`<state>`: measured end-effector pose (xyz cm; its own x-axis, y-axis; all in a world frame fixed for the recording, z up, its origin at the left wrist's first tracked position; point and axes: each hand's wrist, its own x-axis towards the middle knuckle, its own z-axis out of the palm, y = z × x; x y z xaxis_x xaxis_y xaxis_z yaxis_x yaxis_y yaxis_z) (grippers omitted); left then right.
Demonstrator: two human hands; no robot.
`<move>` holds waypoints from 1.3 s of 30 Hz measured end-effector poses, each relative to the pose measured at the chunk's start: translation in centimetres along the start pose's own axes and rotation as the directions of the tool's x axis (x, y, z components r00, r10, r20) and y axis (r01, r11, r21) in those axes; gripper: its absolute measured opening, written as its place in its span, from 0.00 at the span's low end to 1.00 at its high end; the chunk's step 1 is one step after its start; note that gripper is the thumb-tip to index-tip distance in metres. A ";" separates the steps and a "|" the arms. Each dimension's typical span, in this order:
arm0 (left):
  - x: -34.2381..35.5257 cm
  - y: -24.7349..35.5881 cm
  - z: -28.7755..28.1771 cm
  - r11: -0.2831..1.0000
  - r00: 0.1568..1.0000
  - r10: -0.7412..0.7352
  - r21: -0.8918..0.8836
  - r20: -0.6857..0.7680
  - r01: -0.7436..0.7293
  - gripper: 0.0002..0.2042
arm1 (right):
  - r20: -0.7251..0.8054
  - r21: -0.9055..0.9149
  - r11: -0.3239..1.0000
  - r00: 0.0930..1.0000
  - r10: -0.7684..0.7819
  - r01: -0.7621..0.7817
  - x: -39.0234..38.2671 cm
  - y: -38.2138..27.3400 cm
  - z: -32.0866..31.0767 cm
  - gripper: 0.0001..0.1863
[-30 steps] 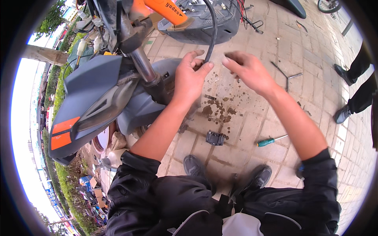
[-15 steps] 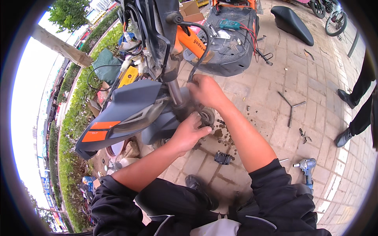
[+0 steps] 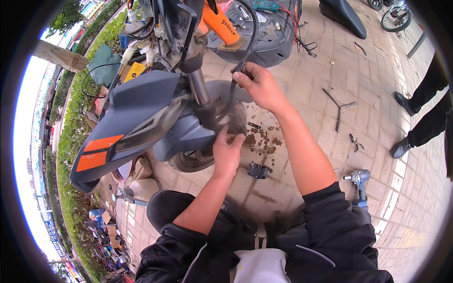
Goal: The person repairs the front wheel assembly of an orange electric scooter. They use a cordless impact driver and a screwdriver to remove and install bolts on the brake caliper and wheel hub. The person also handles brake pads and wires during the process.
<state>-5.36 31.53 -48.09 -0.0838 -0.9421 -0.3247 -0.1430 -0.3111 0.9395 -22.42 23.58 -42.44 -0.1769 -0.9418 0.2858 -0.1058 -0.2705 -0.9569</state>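
My right hand [image 3: 263,89] pinches a black hose [image 3: 255,29] between thumb and fingers, to the right of the scooter's front fork tube [image 3: 197,87]. The hose arches up from this grip toward the top of the scooter. Lower down, my left hand [image 3: 227,153] is closed beside the fork bottom, thumb and fingers drawn together; what lies between them is hidden. A grey front panel [image 3: 137,101] with orange patches is left of the fork, above the partly covered front wheel [image 3: 191,162]. On the paving near my left hand sits a black brake caliper-like part [image 3: 258,170].
A blue cordless impact wrench [image 3: 360,181] and a three-armed wrench [image 3: 340,109] lie on the paving at right. Behind them are a black seat [image 3: 347,19] and a bystander's legs [image 3: 415,101]. Loose wiring [image 3: 146,45] hangs at upper left; the scooter's footboard [image 3: 269,45] holds small parts.
My right hand has risen away from the fork bottom with the hose, widening the gap to my left hand. My left hand stays low by the fork. The whole view has shifted.
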 end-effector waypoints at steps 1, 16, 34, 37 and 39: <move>0.1 -0.1 0.0 0.998 1.000 -0.028 0.054 -0.003 0.028 0.32 | 0.034 -0.067 0.997 0.999 0.037 -0.034 -0.5 0.2 -0.7 0.13; 4.6 -3.3 1.9 0.660 0.985 0.172 0.739 0.026 -0.135 0.14 | 0.182 0.044 0.939 0.927 0.328 -0.341 -5.1 2.8 -6.0 0.24; 4.0 0.6 3.6 0.940 0.936 0.285 -0.132 -0.209 -0.315 0.09 | 0.274 0.051 0.967 0.934 0.228 -0.251 -2.8 2.1 0.2 0.08; 4.4 0.7 3.3 0.941 0.953 0.222 -0.212 -0.207 -0.265 0.09 | 0.184 0.099 0.974 0.965 0.186 -0.206 -1.5 1.6 1.4 0.08; 4.5 0.7 3.5 0.930 0.949 0.216 -0.248 -0.228 -0.271 0.09 | 0.186 0.142 0.963 0.961 0.203 -0.231 -0.9 0.9 1.9 0.08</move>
<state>-9.33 27.48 -49.28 0.1146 -0.9901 -0.0807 0.1338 -0.0651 0.9889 -20.48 23.82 -43.72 -0.0098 -0.9974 0.0708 0.0782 -0.0713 -0.9944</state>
